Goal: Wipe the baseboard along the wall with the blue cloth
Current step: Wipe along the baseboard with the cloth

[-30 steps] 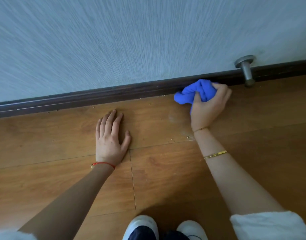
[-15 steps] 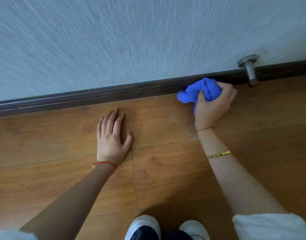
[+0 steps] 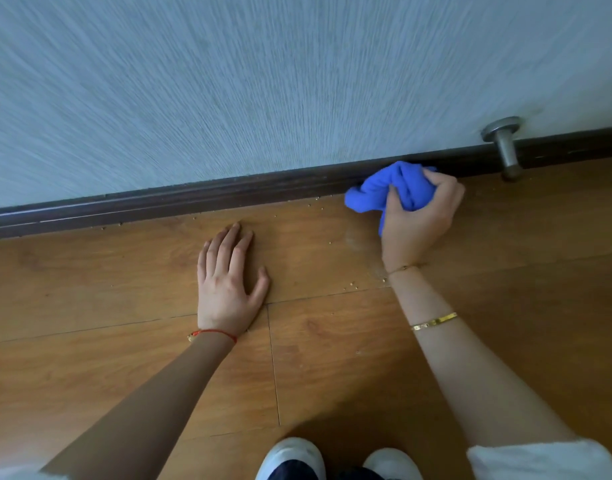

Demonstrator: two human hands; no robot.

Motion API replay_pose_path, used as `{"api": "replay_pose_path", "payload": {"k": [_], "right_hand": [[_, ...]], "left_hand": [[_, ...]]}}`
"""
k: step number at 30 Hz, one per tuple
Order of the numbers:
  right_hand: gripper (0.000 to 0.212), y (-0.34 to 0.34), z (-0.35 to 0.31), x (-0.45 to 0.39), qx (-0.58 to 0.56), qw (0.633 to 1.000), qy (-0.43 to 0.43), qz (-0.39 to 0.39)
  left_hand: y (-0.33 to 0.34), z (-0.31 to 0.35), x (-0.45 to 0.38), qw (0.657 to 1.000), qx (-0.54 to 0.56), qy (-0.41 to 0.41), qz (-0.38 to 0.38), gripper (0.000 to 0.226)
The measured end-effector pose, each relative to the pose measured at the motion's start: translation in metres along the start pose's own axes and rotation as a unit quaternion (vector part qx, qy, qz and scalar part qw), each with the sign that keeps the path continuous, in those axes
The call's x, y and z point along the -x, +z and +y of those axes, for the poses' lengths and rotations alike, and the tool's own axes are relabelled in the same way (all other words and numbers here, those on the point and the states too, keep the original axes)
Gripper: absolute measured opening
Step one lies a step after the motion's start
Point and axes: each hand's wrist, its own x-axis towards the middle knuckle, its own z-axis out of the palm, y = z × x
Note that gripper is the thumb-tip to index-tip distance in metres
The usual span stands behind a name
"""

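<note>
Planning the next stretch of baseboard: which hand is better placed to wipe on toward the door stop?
Right. The right hand grips the blue cloth against the baseboard, beside the door stop. The left hand lies flat on the floor, probably bracing.

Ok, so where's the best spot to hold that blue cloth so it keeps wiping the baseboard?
Grip the bunched middle of the blue cloth from the floor side, as the right hand does now, thumb and fingers curled round the wad. That probably leaves its far folds free against the dark baseboard, with the loose tail trailing left, away from the metal door stop.
</note>
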Motion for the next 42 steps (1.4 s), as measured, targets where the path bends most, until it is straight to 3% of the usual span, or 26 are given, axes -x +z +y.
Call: {"api": "replay_pose_path", "payload": {"k": [4,7,12,14,18,21,23,26,28,30,36,42], "right_hand": [[0.032,0.031,-0.023,0.043,-0.013,0.988,-0.102,-0.111],[0.034,0.041,-0.032,0.053,-0.022,0.979,-0.122,-0.162],[0.033,0.014,-0.012,0.018,-0.013,0.999,-0.017,-0.028],[0.033,0.016,-0.013,0.019,-0.006,1.0,0.004,-0.01],[0.034,0.037,-0.029,0.053,-0.01,0.989,-0.094,-0.113],[0.034,0.047,-0.039,0.065,-0.02,0.98,-0.109,-0.165],[0.033,0.038,-0.03,0.053,-0.024,0.983,-0.101,-0.149],[0.032,0.014,-0.005,0.017,-0.002,0.999,-0.023,-0.034],[0.032,0.009,0.0,0.008,0.01,1.0,0.008,0.0],[0.035,0.016,-0.005,0.017,0.012,1.0,-0.006,-0.016],[0.036,0.042,-0.032,0.062,-0.007,0.979,-0.111,-0.173],[0.035,0.009,-0.001,0.01,0.007,0.999,-0.019,-0.027]], "left_hand": [[0.001,0.0,-0.001,1.0,0.001,0.004,0.005,0.056],[0.002,-0.001,-0.001,1.0,0.001,0.008,0.01,0.056],[0.0,0.0,0.0,1.0,-0.001,0.002,0.002,0.056],[0.0,0.0,0.0,1.0,-0.002,0.002,0.002,0.056],[0.001,0.0,-0.001,1.0,0.0,0.001,0.0,0.056],[0.002,-0.001,0.0,1.0,0.001,0.002,0.006,0.056],[0.002,-0.002,0.0,1.0,0.004,0.003,0.007,0.056],[0.002,-0.001,0.001,1.0,-0.001,0.0,0.005,0.057],[0.002,0.0,0.0,1.0,-0.004,-0.002,0.006,0.057],[0.002,0.001,-0.001,1.0,-0.005,-0.001,0.006,0.056],[0.002,0.0,-0.001,1.0,-0.002,0.005,0.009,0.056],[0.001,0.0,0.0,1.0,-0.009,0.0,-0.002,0.056]]}}
